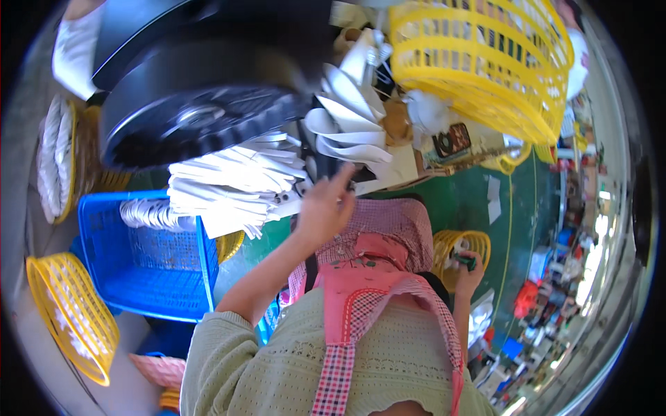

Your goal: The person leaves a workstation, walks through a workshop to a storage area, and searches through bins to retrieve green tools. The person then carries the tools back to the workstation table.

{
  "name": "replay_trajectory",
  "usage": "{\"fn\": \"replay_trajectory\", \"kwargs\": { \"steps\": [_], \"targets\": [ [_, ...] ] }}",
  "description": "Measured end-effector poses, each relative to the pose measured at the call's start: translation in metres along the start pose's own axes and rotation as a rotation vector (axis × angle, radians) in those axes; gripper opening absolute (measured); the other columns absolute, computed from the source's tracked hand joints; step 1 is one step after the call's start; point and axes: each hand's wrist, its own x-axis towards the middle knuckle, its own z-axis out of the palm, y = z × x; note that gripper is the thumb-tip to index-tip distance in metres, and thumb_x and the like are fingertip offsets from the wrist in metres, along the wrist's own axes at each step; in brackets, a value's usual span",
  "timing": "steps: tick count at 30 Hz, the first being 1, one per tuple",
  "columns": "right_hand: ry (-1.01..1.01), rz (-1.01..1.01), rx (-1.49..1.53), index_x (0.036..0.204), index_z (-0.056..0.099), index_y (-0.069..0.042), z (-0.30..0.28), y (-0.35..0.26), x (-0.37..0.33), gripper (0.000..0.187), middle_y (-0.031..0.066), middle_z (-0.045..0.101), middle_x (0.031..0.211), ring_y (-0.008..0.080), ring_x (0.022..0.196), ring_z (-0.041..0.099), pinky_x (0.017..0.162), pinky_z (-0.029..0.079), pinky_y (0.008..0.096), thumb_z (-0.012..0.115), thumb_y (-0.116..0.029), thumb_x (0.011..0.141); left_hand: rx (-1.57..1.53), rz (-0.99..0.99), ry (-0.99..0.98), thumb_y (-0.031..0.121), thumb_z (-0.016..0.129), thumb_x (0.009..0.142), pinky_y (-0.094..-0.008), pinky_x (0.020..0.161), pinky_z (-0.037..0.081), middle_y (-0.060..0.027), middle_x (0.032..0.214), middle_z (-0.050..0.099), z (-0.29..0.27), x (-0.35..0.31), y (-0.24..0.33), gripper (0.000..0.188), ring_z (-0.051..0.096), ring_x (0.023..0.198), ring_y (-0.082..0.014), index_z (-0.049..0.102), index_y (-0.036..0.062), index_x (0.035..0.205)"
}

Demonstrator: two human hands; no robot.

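Note:
My left hand [325,213] reaches up to the table edge, its index finger stretched out just below a stack of curled white pieces [350,121]. Nothing shows in its grasp. Beside it, to the left, lies a thick pile of flat white strips [229,184], fabric-like in look. Low at the right, my right hand [471,279] is closed around a small dark green object [465,261], whose kind I cannot make out. That hand is over a yellow basket [479,239] on the floor. A pink apron [347,305] covers my front.
A large black machine part [208,90] overhangs the table at upper left. Above right stands a yellow slotted basket [479,76]. At left are a blue crate [149,270], with white pieces at its far side, and another yellow basket [73,315]. Cluttered goods [548,305] line the right.

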Motion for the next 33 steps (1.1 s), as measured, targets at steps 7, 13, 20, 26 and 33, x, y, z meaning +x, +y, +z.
{"fn": "replay_trajectory", "kwargs": {
  "steps": [7,13,20,26,33],
  "targets": [
    [-0.228,-0.472,-0.119,0.08,0.052,-0.001,0.052,-0.107,0.0,0.02,0.005,0.051,0.078,0.0151,0.074,0.051,0.072,0.039,0.0243,0.061,0.002,0.063,-0.479,-0.173,-0.155,0.007,0.063,0.068,-0.0296,0.063,0.048,-0.0086,0.082,0.06,0.035,-0.048,0.023,0.037,0.058,0.07,-0.0197,0.057,0.0095,0.105],
    [-0.382,-0.415,-0.074,0.081,0.054,-0.003,0.081,-0.096,0.0,0.021,0.0072,0.053,0.076,0.0161,0.072,0.052,0.067,0.042,0.026,0.065,-0.002,0.064,-0.76,-0.384,-0.191,0.008,0.067,0.066,-0.027,0.061,0.049,-0.0096,0.074,0.064,0.025,-0.058,0.026,0.022,0.062,0.065,-0.0155,0.065,0.0046,0.087],
    [-0.596,-0.565,-0.109,0.082,0.057,-0.005,0.108,-0.086,-0.011,0.022,0.0083,0.057,0.077,0.0198,0.072,0.055,0.065,0.044,0.0287,0.069,-0.008,0.063,-0.696,-0.382,-0.066,0.01,0.065,0.071,-0.0274,0.062,0.049,-0.0097,0.076,0.064,0.035,-0.068,0.016,0.019,0.062,0.068,-0.016,0.063,0.003,0.088],
    [-0.626,-0.584,-0.104,0.082,0.057,-0.005,0.11,-0.099,-0.011,0.022,0.0064,0.056,0.073,0.0172,0.066,0.054,0.061,0.044,0.0278,0.069,-0.01,0.063,-0.575,-0.093,0.05,0.012,0.062,0.074,-0.0311,0.063,0.048,-0.0121,0.075,0.062,0.032,-0.08,-0.001,0.016,0.061,0.069,-0.0243,0.061,0.0042,0.087],
    [-0.591,-0.632,0.007,0.08,0.057,-0.004,0.113,-0.088,-0.005,0.022,0.0063,0.056,0.073,0.0162,0.065,0.054,0.061,0.044,0.0276,0.069,-0.011,0.064,-0.504,-0.042,-0.097,0.021,0.062,0.077,-0.0305,0.066,0.048,-0.0097,0.075,0.062,0.023,-0.074,0.01,0.037,0.061,0.07,-0.0197,0.055,0.0104,0.112]
  ]
}}
